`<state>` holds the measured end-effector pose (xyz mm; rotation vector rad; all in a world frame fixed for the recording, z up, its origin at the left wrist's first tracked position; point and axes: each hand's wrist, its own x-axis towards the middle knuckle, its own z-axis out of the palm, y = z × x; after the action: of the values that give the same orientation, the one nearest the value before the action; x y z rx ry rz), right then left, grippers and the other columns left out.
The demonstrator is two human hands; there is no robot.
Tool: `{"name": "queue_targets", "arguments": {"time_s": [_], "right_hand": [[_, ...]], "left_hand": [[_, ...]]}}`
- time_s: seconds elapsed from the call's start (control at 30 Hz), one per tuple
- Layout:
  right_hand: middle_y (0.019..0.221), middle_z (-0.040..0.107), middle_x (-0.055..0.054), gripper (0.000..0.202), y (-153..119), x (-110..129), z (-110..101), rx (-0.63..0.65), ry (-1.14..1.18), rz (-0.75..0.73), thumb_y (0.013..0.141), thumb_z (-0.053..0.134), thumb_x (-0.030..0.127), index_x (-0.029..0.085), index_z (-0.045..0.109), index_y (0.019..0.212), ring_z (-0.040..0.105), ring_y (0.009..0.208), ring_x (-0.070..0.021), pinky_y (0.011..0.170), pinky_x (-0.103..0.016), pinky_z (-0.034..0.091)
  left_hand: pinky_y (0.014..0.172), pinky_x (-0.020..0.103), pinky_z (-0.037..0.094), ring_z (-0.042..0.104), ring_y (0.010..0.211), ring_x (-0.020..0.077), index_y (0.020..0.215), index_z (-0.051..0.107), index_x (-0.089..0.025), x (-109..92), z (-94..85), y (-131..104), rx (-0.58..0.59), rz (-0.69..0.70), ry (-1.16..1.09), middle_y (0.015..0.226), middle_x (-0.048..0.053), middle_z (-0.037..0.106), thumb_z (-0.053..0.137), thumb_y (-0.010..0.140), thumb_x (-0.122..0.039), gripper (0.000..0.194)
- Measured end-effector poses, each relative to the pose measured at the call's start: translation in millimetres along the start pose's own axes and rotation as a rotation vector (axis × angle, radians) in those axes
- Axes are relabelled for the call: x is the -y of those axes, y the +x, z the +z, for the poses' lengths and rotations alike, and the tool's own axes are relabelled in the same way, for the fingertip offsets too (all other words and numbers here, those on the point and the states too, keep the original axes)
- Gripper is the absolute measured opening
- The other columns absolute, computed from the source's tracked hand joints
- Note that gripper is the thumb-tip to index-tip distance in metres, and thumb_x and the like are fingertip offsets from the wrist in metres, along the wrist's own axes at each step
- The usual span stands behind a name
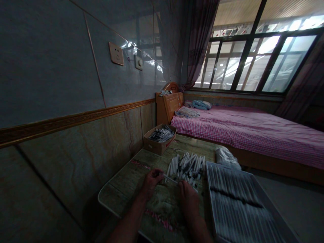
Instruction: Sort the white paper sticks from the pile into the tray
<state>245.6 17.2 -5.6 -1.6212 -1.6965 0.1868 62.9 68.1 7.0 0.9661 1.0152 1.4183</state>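
Currently, on my feed, left hand (152, 179) and right hand (186, 193) pinching slim white stick (171, 179) between them, over table (118, 195); stick pile (188, 165) on table's far part.

Table (113, 195) stands beside wall (121, 135); on it, box (158, 145) lies left of pen pile (187, 165), tray (236, 202) right. Bed (227, 125) stands behind.
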Motion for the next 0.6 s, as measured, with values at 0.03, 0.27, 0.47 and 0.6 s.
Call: {"name": "queue_targets", "arguments": {"time_s": [0.03,0.27,0.47,0.6], "right_hand": [[0.074,0.068,-0.004,0.034,-0.5,0.1,0.8,0.015,-0.037,0.018,0.095,0.035,0.035,0.024,0.063,0.080,0.063,0.067,-0.0181,0.060,-0.027,0.038],[0.075,0.070,-0.004,0.028,1.2,-1.6,2.6,0.050,-0.083,0.069,0.094,0.040,0.026,0.024,0.064,0.079,0.065,0.069,-0.0182,0.061,-0.026,0.037],[0.074,0.070,-0.005,0.029,2.6,2.7,0.8,0.054,-0.021,0.082,0.094,0.040,0.025,0.024,0.064,0.077,0.066,0.069,-0.0183,0.060,-0.025,0.037],[0.074,0.070,-0.002,0.030,2.3,13.1,-9.3,0.080,0.020,0.058,0.096,0.036,0.030,0.025,0.063,0.084,0.066,0.069,-0.0163,0.058,-0.023,0.035]], "left_hand": [[0.053,0.022,0.043,0.055,0.057,0.0116,0.073,0.068,-0.015,0.2,-0.3,-0.4,0.005,-0.001,0.005,0.064,-0.002,0.064,0.086,0.049,-0.034,0.036],[0.054,0.022,0.043,0.055,0.057,0.0117,0.071,0.067,-0.016,-7.4,2.4,-5.4,0.061,0.027,0.060,0.062,-0.002,0.063,0.083,0.053,-0.031,0.028],[0.054,0.024,0.045,0.057,0.059,0.0138,0.072,0.066,-0.016,-13.7,7.5,-8.0,0.020,0.015,0.059,0.067,0.000,0.067,0.083,0.050,-0.034,0.033],[0.058,0.025,0.048,0.061,0.064,0.0148,0.080,0.068,-0.017,-12.1,6.5,-5.8,-0.025,0.022,0.022,0.073,0.001,0.069,0.083,0.053,-0.035,0.036]]}}
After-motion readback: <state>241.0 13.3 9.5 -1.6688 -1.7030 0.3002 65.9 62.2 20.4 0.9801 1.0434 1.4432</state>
